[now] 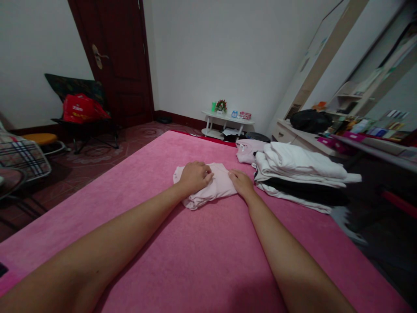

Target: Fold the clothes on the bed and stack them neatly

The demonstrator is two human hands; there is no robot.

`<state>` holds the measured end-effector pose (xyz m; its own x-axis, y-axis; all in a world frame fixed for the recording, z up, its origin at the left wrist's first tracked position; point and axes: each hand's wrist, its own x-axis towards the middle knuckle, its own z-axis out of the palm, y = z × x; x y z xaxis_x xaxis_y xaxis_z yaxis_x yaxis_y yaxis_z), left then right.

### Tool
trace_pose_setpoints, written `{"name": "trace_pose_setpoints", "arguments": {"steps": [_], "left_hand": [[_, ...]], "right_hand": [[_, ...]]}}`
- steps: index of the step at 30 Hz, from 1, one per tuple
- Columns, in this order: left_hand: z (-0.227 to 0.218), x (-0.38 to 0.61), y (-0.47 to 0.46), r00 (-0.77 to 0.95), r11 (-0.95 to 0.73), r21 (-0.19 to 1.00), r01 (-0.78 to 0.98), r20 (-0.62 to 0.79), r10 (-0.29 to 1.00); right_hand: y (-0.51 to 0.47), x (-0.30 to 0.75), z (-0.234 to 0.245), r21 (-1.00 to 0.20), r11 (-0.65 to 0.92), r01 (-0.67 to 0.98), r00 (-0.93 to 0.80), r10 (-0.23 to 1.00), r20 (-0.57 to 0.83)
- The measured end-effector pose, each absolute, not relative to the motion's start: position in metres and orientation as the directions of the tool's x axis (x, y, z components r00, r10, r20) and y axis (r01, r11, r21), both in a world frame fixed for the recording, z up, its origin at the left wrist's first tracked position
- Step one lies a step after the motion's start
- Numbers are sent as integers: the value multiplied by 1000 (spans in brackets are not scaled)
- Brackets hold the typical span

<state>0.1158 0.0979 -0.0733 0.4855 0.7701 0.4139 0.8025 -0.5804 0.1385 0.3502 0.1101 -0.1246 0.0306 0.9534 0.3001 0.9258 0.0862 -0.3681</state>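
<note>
A pale pink garment (220,179), folded into a small bundle, lies on the pink bedspread (208,252). Across its left part rests my left hand (195,177), palm down, fingers slightly bent and apart. My right hand (241,182) lies at the garment's right edge, fingers stretched onto the cloth. Both hands press from above, and neither grips anything that I can see. To the right stands a stack of folded white clothes (302,161) with a black piece (308,191) between the layers. Behind that stack's left side is another folded pink garment (249,150).
Beyond the bed stands a low white table (228,117) with a small potted plant (221,105). A folding chair on the left holds a red bag (83,108). On the right, a black bag (311,120) sits on a cluttered dresser (289,134).
</note>
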Motion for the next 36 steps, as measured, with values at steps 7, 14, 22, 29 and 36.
{"name": "trace_pose_setpoints", "arguments": {"steps": [7, 14, 22, 29, 36], "left_hand": [[-74, 116, 99, 486, -583, 141, 800, 417, 768], [-74, 116, 99, 489, -582, 140, 801, 406, 772], [-76, 116, 100, 486, -580, 133, 804, 415, 769], [-73, 116, 98, 487, -579, 130, 805, 413, 769], [-74, 117, 99, 483, -571, 140, 809, 395, 781]], "right_hand": [[108, 349, -123, -365, 97, 926, 21, 951, 307], [107, 348, -121, -352, 101, 930, 15, 950, 313], [107, 349, -122, -345, 92, 934, 19, 952, 305], [106, 348, -119, -356, 95, 930, 16, 955, 295], [105, 347, -118, -352, 99, 931, 13, 953, 302]]}}
